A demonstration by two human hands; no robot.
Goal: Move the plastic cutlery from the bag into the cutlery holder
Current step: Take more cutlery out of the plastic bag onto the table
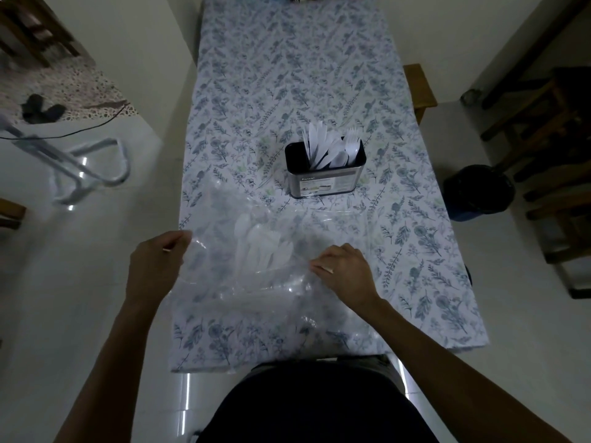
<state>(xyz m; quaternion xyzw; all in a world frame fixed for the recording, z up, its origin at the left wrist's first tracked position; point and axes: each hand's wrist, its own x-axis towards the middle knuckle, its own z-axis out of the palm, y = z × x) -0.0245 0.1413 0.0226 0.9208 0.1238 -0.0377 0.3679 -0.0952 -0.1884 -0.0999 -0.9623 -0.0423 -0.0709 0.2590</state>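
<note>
A clear plastic bag [224, 282] lies crumpled on the near part of the table. Several white plastic forks and spoons [262, 247] show through it. My left hand [153, 266] grips the bag's left edge at the table's side. My right hand [345, 270] pinches the bag's film on the right, knuckles up. Farther back stands a metal cutlery holder [324, 182] with a paper label. White knives, spoons and forks [332, 148] stick up out of it, mostly in its right half.
A floral tablecloth [319, 75] covers the long table. A dark bin [478, 193] and wooden chairs [556, 174] stand to the right. A metal frame [92, 167] lies on the floor at left. Small items sit at the table's far end.
</note>
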